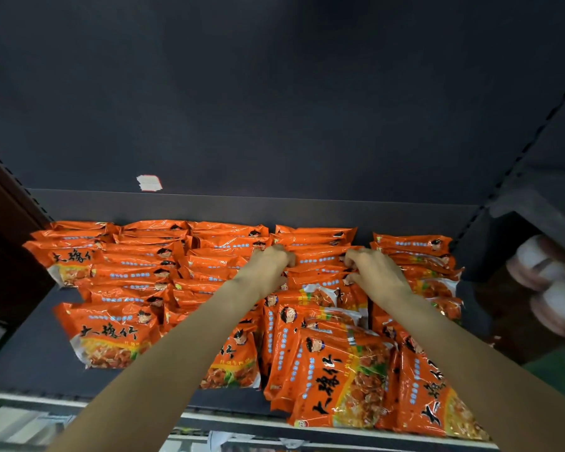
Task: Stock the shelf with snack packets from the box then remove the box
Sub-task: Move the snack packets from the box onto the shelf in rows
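Note:
Several rows of orange snack packets (pixel 111 334) lie overlapped on a dark shelf (pixel 30 363), filling most of its width. Both my arms reach in over the middle rows. My left hand (pixel 271 265) has its fingers curled on the left edge of a packet stack (pixel 320 259) near the back of the shelf. My right hand (pixel 375 272) grips the same stack's right edge, fingers tucked between packets. Packets at the front right (pixel 340 376) lean over the shelf's front rim. No box is in view.
The dark back panel carries a white torn label (pixel 149 183). A slotted upright (pixel 516 164) bounds the shelf on the right, with white round containers (pixel 548 278) on the neighbouring shelf. A brown panel (pixel 0 230) stands at the left. Bare shelf floor shows at the front left.

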`<state>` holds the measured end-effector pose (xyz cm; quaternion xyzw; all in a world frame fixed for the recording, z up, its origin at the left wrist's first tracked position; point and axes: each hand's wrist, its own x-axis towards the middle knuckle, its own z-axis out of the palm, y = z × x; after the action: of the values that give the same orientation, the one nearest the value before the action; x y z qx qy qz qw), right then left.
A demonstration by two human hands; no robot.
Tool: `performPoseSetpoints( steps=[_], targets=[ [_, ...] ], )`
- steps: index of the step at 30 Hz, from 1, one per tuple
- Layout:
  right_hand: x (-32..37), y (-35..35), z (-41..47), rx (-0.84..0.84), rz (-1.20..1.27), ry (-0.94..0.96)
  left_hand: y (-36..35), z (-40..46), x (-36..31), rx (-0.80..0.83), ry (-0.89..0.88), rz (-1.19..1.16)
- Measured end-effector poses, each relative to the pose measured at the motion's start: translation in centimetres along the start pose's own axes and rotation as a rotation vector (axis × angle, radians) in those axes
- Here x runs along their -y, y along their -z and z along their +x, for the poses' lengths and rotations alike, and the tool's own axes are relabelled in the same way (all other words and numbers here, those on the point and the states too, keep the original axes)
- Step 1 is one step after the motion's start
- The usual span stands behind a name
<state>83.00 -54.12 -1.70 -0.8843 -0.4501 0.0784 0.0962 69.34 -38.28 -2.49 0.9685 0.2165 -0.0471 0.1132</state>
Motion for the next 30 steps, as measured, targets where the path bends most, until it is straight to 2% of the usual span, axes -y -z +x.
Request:
performPoseSetpoints(
  steps=[2,4,6,11,16,21,24,27,30],
  targets=[
    [-0.1,0.0,-0.3,-0.055,0.019,0.036,0.3,-0.1,0.3,-0.047,0.009,-0.053],
    [-0.4,-0.4,-0.6,-0.181,0.038,0.08,0.7,-0.4,0.6,-0.144,0.011,-0.101],
    [-0.6,-1.0,-0.9,-0.233,0.043,0.088,0.9,-0.9,0.6,-0.199,-0.016,-0.072],
    [-0.2,-0.7,-0.8,0.031,0.045,0.052,0.3,-1.7,0.2,-0.076,-0.006,0.031],
    [0.3,-0.1,-0.7,0.074,-0.026,0.076,0.4,-2.1,0.4,-0.05,-0.032,0.058],
    [0.8,0.2,-1.1,-0.086,0.009,0.119,0.9,-3.3,0.5,-0.171,-0.027,-0.06],
    [1.7,0.3,-2.0,-0.133,0.087,0.192,0.9,-4.5,1.4,-0.163,-0.033,-0.114],
    [2.4,-0.2,-2.9,-0.03,0.136,0.2,1.1,-5.5,2.3,-0.046,-0.069,-0.151],
    [2.5,-0.8,-3.7,0.099,0.157,0.134,1.2,-5.9,1.9,0.072,-0.063,-0.007]
  ],
)
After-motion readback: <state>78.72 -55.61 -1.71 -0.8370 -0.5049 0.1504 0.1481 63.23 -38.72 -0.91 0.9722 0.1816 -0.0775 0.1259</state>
